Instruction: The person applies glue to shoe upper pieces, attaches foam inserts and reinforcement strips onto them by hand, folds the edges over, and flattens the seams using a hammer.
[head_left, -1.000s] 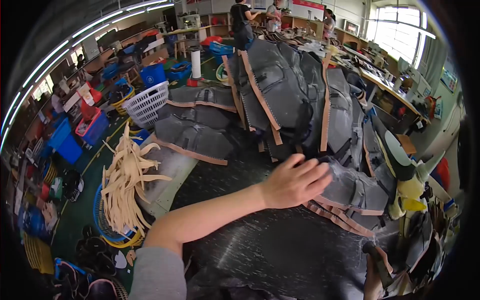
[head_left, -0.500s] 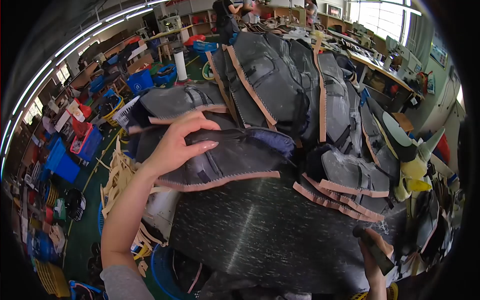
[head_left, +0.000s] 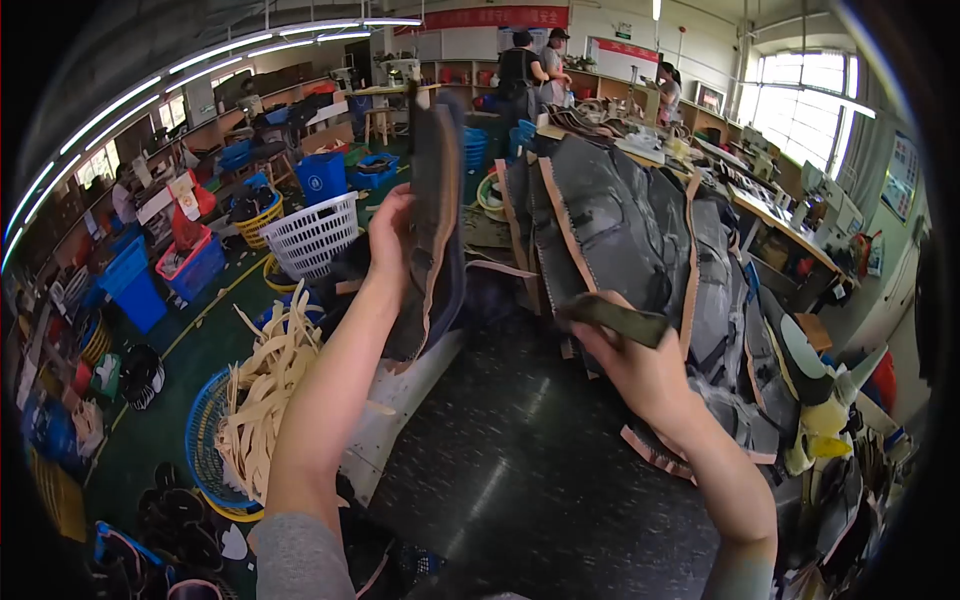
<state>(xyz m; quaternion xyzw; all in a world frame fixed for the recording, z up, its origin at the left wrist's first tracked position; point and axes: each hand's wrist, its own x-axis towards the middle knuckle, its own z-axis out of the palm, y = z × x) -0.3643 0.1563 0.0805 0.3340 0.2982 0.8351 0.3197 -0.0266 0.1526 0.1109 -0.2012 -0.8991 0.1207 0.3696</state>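
My left hand [head_left: 388,245] is closed on a dark grey shoe upper [head_left: 436,225], held up nearly on edge above the left side of the black work surface [head_left: 490,460]. A brown strip runs along its edge, and motion blurs its top. In my right hand [head_left: 645,375] is a hammer [head_left: 632,320], gripped close to its dark, flat-ended head; the handle is hidden. That hand is in front of a large stack of grey uppers [head_left: 605,205] with tan notched edging. A smaller pile of uppers [head_left: 735,415] lies partly behind my right forearm.
To the left on the floor are a blue basket [head_left: 205,430] of pale strips [head_left: 275,390], a white basket [head_left: 315,235] and a blue bin [head_left: 322,178]. Yellow-and-white material [head_left: 828,420] is at the right. Several people [head_left: 522,75] are at the back.
The upper in my left hand has gone from lying nearly flat to upright. My right hand has risen from the lower right toward the stack with the hammer. The view has tilted up.
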